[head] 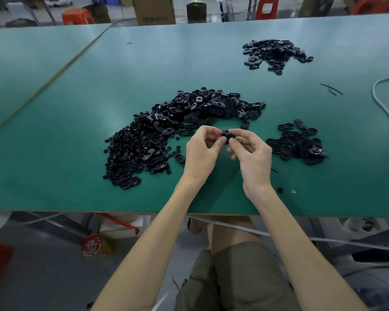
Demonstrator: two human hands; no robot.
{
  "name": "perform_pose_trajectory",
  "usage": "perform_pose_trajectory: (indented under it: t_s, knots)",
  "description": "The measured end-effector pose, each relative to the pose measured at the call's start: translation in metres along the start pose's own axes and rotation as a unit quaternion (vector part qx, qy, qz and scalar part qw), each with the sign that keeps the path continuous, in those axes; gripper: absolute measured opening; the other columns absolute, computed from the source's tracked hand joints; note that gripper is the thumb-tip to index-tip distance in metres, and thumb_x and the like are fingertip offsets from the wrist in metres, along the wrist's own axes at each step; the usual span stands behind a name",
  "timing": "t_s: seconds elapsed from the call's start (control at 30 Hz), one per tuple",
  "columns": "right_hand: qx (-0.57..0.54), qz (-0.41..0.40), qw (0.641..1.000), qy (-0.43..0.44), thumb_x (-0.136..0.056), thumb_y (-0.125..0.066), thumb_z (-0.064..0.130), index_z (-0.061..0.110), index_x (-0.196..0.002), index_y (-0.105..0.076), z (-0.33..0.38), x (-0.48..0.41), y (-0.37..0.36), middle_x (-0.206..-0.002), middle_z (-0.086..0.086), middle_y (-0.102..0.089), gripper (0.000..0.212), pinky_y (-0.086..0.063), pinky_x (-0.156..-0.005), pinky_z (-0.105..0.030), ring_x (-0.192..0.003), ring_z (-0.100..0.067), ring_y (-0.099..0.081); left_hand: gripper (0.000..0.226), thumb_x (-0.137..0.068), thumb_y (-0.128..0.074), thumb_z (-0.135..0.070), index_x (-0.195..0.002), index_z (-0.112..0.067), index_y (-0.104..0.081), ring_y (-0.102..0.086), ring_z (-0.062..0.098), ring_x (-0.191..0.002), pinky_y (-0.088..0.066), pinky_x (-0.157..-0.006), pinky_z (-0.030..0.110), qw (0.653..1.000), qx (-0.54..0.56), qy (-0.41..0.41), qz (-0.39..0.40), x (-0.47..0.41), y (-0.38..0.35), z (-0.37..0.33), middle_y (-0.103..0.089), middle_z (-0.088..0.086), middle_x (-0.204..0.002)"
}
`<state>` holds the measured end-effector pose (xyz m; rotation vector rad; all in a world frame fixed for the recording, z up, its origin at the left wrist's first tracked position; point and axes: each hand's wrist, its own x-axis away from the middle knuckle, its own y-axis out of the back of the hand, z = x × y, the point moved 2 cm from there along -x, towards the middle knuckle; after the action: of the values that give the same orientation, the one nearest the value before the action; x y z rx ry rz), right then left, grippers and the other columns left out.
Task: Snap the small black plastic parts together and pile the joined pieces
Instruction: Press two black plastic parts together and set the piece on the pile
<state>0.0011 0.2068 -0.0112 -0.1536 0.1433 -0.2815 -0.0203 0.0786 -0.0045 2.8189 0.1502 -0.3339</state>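
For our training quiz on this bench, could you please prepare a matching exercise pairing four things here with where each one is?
1. largest pile of black parts
2. held black part
3. white cable
4. cardboard box

A. beyond the far edge of the table
B. along the table's right side
C. pinched between left hand and right hand
D. mid-table, left of both hands

Pairs: 1-D, 2-C, 3-B, 4-A

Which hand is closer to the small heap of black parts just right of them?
Right. The right hand sits just left of the small heap; the left hand is farther left.
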Motion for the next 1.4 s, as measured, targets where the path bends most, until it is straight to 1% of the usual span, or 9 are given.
perform_pose_trajectory:
  t_s: [0.23, 0.4, 0.47, 0.6, 0.7, 0.9, 1.0, 1.17, 1.4]
  knots:
    - [-0.007, 0.009, 1.000, -0.003, -0.094, -0.068, -0.004, 0.022, -0.099, -0.078, 0.001, 0.001, 0.000, -0.080, 0.004, -0.073, 0.028, -0.053, -0.063, -0.024, -0.071, -0.014, -0.067, 0.005, -0.095, -0.073, -0.012, -0.098, -0.011, -0.069, -0.058, -0.002, -0.074, -0.044, -0.069, 0.010, 1.000, -0.008, -0.001, -0.003, 0.001, 0.001, -0.002, -0.070, -0.001, -0.089]
    - [-0.031, 0.005, 0.999, -0.008, -0.095, -0.068, -0.003, 0.019, -0.102, -0.078, 0.001, 0.000, 0.001, -0.083, -0.001, -0.073, 0.025, -0.052, -0.064, -0.025, -0.072, -0.014, -0.066, 0.009, -0.095, -0.073, -0.017, -0.103, -0.013, -0.070, -0.057, 0.003, -0.085, -0.044, -0.079, 0.011, 1.000, -0.008, -0.015, -0.004, 0.001, 0.003, -0.001, -0.067, 0.005, -0.105]
    - [-0.039, 0.005, 0.999, -0.013, -0.094, -0.070, -0.003, 0.016, -0.104, -0.078, 0.000, 0.000, 0.001, -0.083, -0.001, -0.075, 0.023, -0.052, -0.063, -0.024, -0.072, -0.014, -0.068, 0.009, -0.098, -0.070, -0.019, -0.106, -0.013, -0.071, -0.063, 0.007, -0.089, -0.049, -0.081, 0.017, 1.000, 0.012, -0.012, 0.015, 0.000, 0.002, -0.001, -0.071, 0.000, -0.103]
    - [-0.044, 0.014, 0.999, -0.016, -0.093, -0.072, -0.001, 0.012, -0.106, -0.076, -0.001, 0.000, 0.001, -0.085, -0.003, -0.077, 0.020, -0.052, -0.061, -0.022, -0.074, -0.017, -0.072, 0.011, -0.101, -0.064, -0.012, -0.106, -0.009, -0.074, -0.070, 0.009, -0.077, -0.056, -0.075, 0.027, 0.998, 0.042, -0.033, 0.032, 0.000, 0.001, -0.003, -0.076, -0.004, -0.091]
    - [-0.037, 0.021, 0.999, -0.011, -0.092, -0.073, -0.001, 0.012, -0.105, -0.076, -0.001, 0.001, 0.000, -0.087, -0.002, -0.077, 0.019, -0.053, -0.062, -0.024, -0.077, -0.017, -0.072, 0.011, -0.099, -0.067, -0.010, -0.106, -0.008, -0.075, -0.071, 0.020, -0.085, -0.058, -0.081, 0.034, 0.997, 0.066, -0.032, 0.020, -0.001, 0.003, 0.000, -0.076, 0.001, -0.096]
    - [0.003, 0.030, 1.000, -0.004, -0.090, -0.078, 0.007, 0.014, -0.093, -0.075, -0.003, 0.001, -0.001, -0.100, -0.001, -0.079, 0.008, -0.052, -0.065, -0.019, -0.089, -0.013, -0.071, 0.017, -0.093, -0.077, -0.014, -0.109, -0.009, -0.074, -0.065, 0.007, -0.082, -0.050, -0.074, 0.020, 0.986, 0.165, 0.021, -0.016, -0.003, 0.006, 0.006, -0.073, -0.003, -0.090]
    - [0.013, 0.044, 0.999, -0.009, -0.090, -0.079, 0.008, 0.014, -0.089, -0.073, -0.004, 0.000, -0.001, -0.094, -0.002, -0.079, 0.009, -0.052, -0.063, -0.021, -0.084, -0.013, -0.071, 0.019, -0.091, -0.079, -0.015, -0.109, -0.009, -0.073, -0.064, 0.007, -0.080, -0.050, -0.073, 0.019, 0.980, 0.195, 0.037, -0.014, -0.004, 0.006, 0.008, -0.071, -0.003, -0.086]
    - [0.013, 0.046, 0.999, -0.008, -0.090, -0.080, 0.007, 0.009, -0.086, -0.071, -0.004, 0.000, -0.001, -0.074, -0.004, -0.073, 0.010, -0.051, -0.058, -0.023, -0.068, -0.014, -0.067, 0.003, -0.095, -0.074, -0.013, -0.098, -0.014, -0.075, -0.069, 0.002, -0.079, -0.051, -0.073, 0.013, 0.981, 0.192, 0.008, 0.022, -0.003, 0.005, 0.005, -0.078, -0.009, -0.085]
    - [0.014, 0.024, 1.000, 0.000, -0.095, -0.074, 0.013, 0.014, -0.094, -0.075, -0.002, 0.000, -0.002, -0.081, 0.004, -0.075, 0.001, -0.051, -0.058, -0.022, -0.069, -0.009, -0.066, 0.009, -0.097, -0.069, -0.008, -0.102, -0.007, -0.076, -0.065, 0.007, -0.074, -0.052, -0.068, 0.021, 0.985, 0.172, 0.013, 0.012, -0.004, 0.005, 0.009, -0.074, -0.003, -0.083]
